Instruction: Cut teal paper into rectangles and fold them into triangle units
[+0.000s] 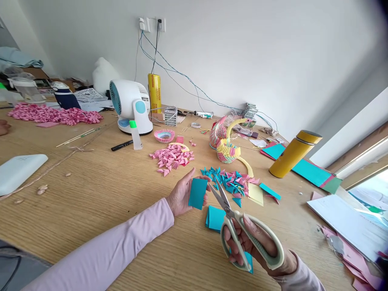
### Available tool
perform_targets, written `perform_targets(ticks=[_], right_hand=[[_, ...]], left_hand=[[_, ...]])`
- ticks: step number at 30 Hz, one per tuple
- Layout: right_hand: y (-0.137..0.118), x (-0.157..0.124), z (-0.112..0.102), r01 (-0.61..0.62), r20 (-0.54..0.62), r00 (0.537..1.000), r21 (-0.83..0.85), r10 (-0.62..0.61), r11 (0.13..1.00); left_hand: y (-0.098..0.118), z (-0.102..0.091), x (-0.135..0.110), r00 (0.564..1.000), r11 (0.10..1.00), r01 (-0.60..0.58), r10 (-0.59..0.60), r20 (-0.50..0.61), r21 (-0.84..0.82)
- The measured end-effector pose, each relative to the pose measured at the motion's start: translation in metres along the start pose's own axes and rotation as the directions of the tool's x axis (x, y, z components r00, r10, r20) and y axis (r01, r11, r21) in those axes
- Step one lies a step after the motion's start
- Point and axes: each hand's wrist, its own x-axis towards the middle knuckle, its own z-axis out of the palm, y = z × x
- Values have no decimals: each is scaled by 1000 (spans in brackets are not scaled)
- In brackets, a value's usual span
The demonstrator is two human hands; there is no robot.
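In the head view my left hand point(181, 195) holds a small blue paper rectangle point(198, 195) upright, fingers behind it. My right hand point(257, 240) grips a pair of scissors point(228, 211) by its pale handles, with the blades parted and their tips close to the paper's right edge. On the table below the blades lies a folded blue paper stack point(216, 218). Another blue paper piece point(249, 262) shows partly behind the right hand. Beyond the hands spreads a pile of blue and pink folded paper triangles point(232, 182), beside a pale yellow paper square point(256, 194).
Farther back are a pink triangle pile point(171, 157), a woven paper basket point(227, 151), a glue bottle point(137, 139) and a white fan point(133, 105). A yellow flask point(294, 154) stands right, near paper sheets point(315, 169). Another person's hand point(4, 127) shows at the left edge.
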Motion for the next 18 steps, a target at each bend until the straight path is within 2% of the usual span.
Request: perform_targets(ticks=[18], right_hand=[[12,-3,-13,-19,15,1000,3,19,1000]], left_hand=[[-2,-1,1,999,998,-6,3,35,63]])
